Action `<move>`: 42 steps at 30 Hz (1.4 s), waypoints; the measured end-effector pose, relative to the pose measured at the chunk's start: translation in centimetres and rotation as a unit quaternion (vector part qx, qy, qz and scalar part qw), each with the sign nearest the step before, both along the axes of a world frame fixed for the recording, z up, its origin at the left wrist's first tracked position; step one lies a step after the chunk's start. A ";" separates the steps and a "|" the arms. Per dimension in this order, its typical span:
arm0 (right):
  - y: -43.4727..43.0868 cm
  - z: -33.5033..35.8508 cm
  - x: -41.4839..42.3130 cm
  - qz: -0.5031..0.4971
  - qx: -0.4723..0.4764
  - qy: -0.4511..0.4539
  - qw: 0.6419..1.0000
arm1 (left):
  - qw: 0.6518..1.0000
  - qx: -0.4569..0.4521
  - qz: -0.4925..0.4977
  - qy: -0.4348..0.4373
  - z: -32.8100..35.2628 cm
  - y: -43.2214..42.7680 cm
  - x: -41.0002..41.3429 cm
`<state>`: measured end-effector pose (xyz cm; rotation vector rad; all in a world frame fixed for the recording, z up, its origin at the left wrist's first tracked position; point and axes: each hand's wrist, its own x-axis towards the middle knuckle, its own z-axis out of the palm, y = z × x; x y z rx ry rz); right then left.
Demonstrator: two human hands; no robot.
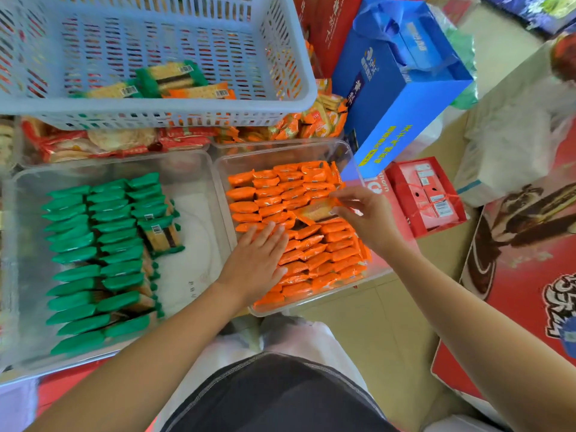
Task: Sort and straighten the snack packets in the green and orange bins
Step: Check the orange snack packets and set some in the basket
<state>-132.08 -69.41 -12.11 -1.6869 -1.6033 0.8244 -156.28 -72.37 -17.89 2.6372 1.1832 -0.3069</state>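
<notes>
While the left hand (pixel 258 263), fingers flat, steadies the orange rows (pixel 324 254), the right hand (pixel 366 218) pinches one packet (pixel 314 210), apparently to insert

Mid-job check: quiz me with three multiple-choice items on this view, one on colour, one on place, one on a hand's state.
1. The left clear bin holds packets that are: A red; B green; C blue.
2. The left hand lies: A flat on the orange packets in the right clear bin; B on the left clear bin's rim; C in the air, touching nothing.
3. The right hand: A hangs open and empty; B pinches a single packet over the orange rows; C presses flat on the rows.
Key: 1 B, green packets fill its rows. 2 A, straight fingers rest on orange wrappers. 3 B, thumb and fingers close on the packet's end.
</notes>
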 end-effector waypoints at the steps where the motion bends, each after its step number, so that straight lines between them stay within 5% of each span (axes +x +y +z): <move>1: 0.4 -0.2 0.0 0.037 0.014 -0.039 0.998 | 1.000 0.010 -0.007 0.020 -0.1 0.0 0.1; 6: 2.0 -0.8 -0.1 0.212 0.079 -0.178 0.958 | 0.999 0.010 -0.001 0.039 0.0 -0.2 0.3; 14: 3.3 -0.4 0.4 0.270 0.092 -0.192 0.939 | 0.999 0.040 0.034 0.004 -0.3 -0.5 0.5; 38: 3.5 -3.0 -0.3 0.331 0.073 -0.207 0.918 | 0.988 0.134 0.054 -0.049 -1.9 -0.5 0.5; 42: 2.7 -4.3 -0.7 0.263 0.098 -0.209 0.937 | 0.985 0.149 0.054 -0.065 -1.9 -0.4 0.5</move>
